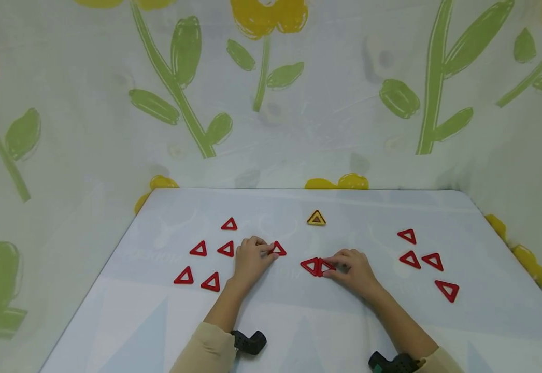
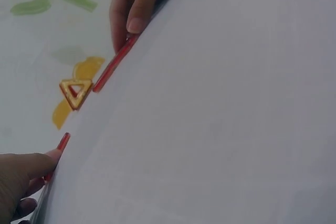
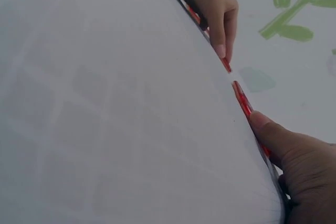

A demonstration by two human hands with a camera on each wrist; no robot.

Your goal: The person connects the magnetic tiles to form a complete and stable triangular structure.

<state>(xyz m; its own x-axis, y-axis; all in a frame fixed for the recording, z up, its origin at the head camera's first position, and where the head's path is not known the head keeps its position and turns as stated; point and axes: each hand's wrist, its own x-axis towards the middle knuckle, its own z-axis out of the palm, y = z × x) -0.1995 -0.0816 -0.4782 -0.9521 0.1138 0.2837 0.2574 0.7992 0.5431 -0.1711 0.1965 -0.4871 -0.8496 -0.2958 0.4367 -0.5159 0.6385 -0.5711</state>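
My left hand (image 1: pixel 251 261) pinches a red triangle tile (image 1: pixel 279 249) between thumb and fingers, flat near the middle of the white table. To its right, my right hand (image 1: pixel 355 270) grips a second red triangle tile (image 1: pixel 325 267), which lies edge to edge with another red triangle tile (image 1: pixel 310 266). Seen edge-on, the left hand's tile (image 2: pixel 64 143) is low in the left wrist view, and the right hand's tile (image 3: pixel 243 100) appears in the right wrist view. A yellow triangle piece (image 1: pixel 316 219) rests farther back, apart from both hands.
Several loose red triangles (image 1: pixel 198 248) are spread left of my left hand. More red triangles (image 1: pixel 409 259) lie at the right side. The white table (image 1: pixel 294 311) ends at a back edge before a flower-patterned cloth (image 1: pixel 327 129).
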